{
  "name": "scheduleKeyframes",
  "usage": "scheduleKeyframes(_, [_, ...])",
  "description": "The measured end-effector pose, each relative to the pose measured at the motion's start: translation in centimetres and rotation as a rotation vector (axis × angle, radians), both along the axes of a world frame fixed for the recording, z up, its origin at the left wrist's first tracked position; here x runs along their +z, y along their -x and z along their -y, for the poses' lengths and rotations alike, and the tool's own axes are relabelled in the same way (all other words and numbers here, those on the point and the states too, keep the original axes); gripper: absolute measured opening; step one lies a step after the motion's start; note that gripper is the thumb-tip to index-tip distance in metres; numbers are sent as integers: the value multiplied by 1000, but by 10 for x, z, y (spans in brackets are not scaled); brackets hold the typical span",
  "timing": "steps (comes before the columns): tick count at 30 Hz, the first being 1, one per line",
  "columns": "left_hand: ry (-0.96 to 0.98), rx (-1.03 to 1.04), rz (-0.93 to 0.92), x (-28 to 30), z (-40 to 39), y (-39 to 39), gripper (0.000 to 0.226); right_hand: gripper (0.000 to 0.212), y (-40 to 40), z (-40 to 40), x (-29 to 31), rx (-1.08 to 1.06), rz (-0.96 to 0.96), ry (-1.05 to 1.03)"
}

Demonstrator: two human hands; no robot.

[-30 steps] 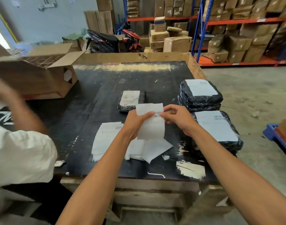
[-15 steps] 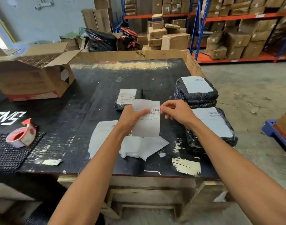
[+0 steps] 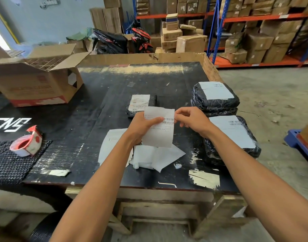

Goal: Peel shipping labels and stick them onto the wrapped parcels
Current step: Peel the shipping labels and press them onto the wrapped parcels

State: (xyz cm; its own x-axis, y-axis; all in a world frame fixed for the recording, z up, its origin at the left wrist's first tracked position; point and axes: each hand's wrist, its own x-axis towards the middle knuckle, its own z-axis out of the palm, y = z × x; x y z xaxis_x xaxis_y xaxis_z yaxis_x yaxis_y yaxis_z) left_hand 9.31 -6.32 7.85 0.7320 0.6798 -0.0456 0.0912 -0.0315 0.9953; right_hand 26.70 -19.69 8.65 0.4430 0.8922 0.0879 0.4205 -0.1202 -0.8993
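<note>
- Label (image 3: pixel 158 131) at frame centre, held above the black tabletop (image 3: pixel 100 105); long axis runs top to bottom of the frame, barcode near its upper right edge.
- Left hand (image 3: pixel 142 126): thumb curled over label's left side.
- Right hand (image 3: pixel 193 119): fingertips pinch upper right edge.
- Loose sheets (image 3: pixel 155 158) lie directly below.
- Small wrapped parcel (image 3: pixel 141 103) just behind; two labelled black parcels (image 3: pixel 216 96) at right.
- Tape roll (image 3: pixel 25 144) at left.
</note>
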Motion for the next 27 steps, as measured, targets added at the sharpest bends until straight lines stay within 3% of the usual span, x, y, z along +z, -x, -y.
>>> scheduleKeyframes(5, [137, -103, 59, 2, -2, 3, 33, 21, -2, 0, -1, 135, -252, -88])
scheduleKeyframes(10, [254, -152, 55, 3, -2, 1, 32, 18, -1, -2, -1, 200, -348, -125])
scheduleKeyframes(12, [153, -90, 16, 1, -2, -5, 39, 21, 1, -4, -3, 182, -356, -141])
scheduleKeyframes(16, [-225, 150, -72, -3, 5, -22, 69, 24, 6, -10, -8, 106, -318, -184])
scheduleKeyframes(18, [-311, 212, 15, 0, 9, -27, 50, 25, 7, -13, -8, 61, -297, -196])
scheduleKeyframes(21, [-253, 113, 140, 10, 14, -31, 16, 22, 6, -15, -6, 15, -210, -200])
scheduleKeyframes(27, [-296, 73, 119, 16, 15, -36, 24, 19, 5, -15, -1, 28, 1, -174])
